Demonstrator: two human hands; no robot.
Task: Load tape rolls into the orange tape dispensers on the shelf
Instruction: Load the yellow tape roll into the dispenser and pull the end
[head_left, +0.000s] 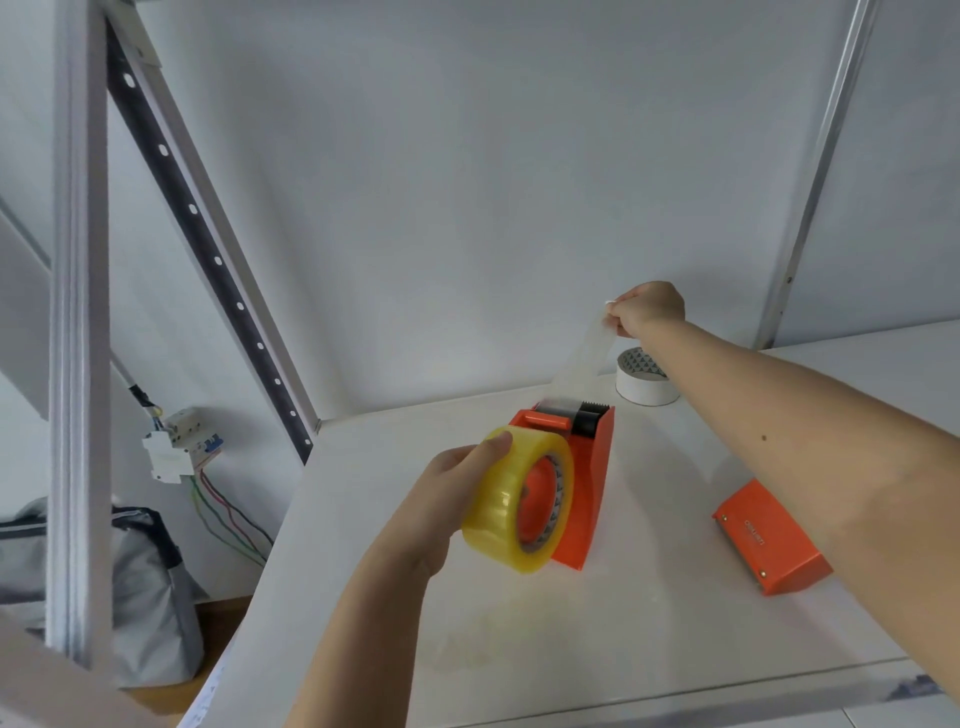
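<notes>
An orange tape dispenser (589, 467) stands upright near the middle of the white shelf (597, 623). A yellowish clear tape roll (498, 504) sits on its hub side, and my left hand (452, 478) grips the roll's outer face. From the dispenser's black cutter end a clear tape strip (584, 358) rises up and back. My right hand (647, 309) pinches the strip's free end above the shelf. A second orange dispenser (769, 538) lies on its side to the right, partly hidden by my right forearm.
A white tape roll (641, 382) with a patterned core stands at the back of the shelf. Metal shelf uprights rise at left and back right. Below left are a wired breaker box (176, 441) and a grey bag (150, 597) on the floor.
</notes>
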